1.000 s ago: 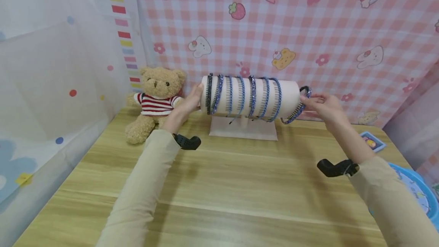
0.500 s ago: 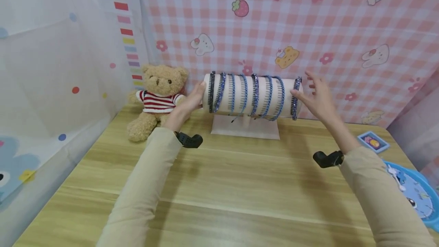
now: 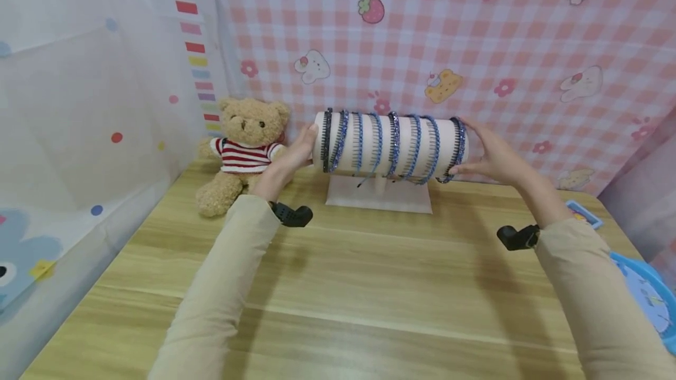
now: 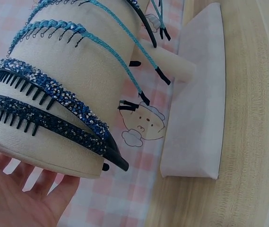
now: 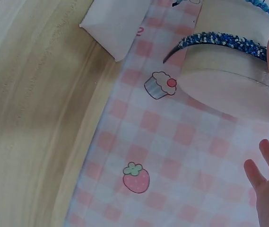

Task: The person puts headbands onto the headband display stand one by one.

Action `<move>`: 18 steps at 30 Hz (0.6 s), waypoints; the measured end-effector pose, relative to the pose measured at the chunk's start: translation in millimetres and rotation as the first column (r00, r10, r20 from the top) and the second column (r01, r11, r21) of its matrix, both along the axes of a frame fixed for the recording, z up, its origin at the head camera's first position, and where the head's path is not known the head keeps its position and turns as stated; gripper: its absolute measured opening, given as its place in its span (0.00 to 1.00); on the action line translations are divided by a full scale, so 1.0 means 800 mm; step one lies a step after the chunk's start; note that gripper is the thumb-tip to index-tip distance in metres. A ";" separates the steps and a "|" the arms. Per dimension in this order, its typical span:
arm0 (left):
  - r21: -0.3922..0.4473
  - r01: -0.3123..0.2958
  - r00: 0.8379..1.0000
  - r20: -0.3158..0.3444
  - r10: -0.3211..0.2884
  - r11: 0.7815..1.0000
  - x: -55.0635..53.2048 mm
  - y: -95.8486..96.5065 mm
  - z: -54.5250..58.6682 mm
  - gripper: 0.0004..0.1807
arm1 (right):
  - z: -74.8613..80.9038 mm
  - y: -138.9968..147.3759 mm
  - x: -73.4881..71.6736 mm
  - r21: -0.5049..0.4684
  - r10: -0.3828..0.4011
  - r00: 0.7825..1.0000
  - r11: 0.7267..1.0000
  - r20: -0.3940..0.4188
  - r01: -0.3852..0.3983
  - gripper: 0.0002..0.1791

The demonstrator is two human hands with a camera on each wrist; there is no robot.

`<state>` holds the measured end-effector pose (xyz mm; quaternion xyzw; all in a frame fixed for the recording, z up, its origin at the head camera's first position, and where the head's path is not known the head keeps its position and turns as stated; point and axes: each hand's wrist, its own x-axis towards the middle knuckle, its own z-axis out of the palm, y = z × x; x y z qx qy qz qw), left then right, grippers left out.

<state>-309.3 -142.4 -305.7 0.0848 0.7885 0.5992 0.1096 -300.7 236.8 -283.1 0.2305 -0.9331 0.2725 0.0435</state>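
Several blue and dark toothed headbands (image 3: 394,144) are lined up around a pale cylindrical display stand (image 3: 380,192). My left hand (image 3: 300,148) grips the cylinder's left end; in the left wrist view its fingers (image 4: 39,182) reach under the end, beside two glittery dark-blue headbands (image 4: 54,92). At the other end, my right hand (image 3: 491,154) is spread around the rightmost glittery blue headband (image 3: 460,144), forefinger at the top and thumb near the lower end. In the right wrist view a digit touches this headband (image 5: 224,40), while other fingers (image 5: 254,174) are spread apart, off the cylinder.
A teddy bear (image 3: 248,139) in a striped top sits left of the stand on the wooden table (image 3: 338,286). A small blue-framed item (image 3: 585,214) and a round blue object (image 3: 649,292) lie at the right. Pink checked cloth (image 3: 401,46) hangs behind.
My right hand has brought the last headband onto the cylinder's right end, loosened from it, then returned with fingers spread around it. The headband now slants slightly. My left hand keeps its place.
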 end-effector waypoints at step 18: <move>0.042 -0.005 0.999 -0.034 0.006 0.999 -0.019 -0.003 -0.019 0.34 | 0.012 -0.019 0.000 0.150 -0.011 0.999 0.988 -0.037 0.017 0.59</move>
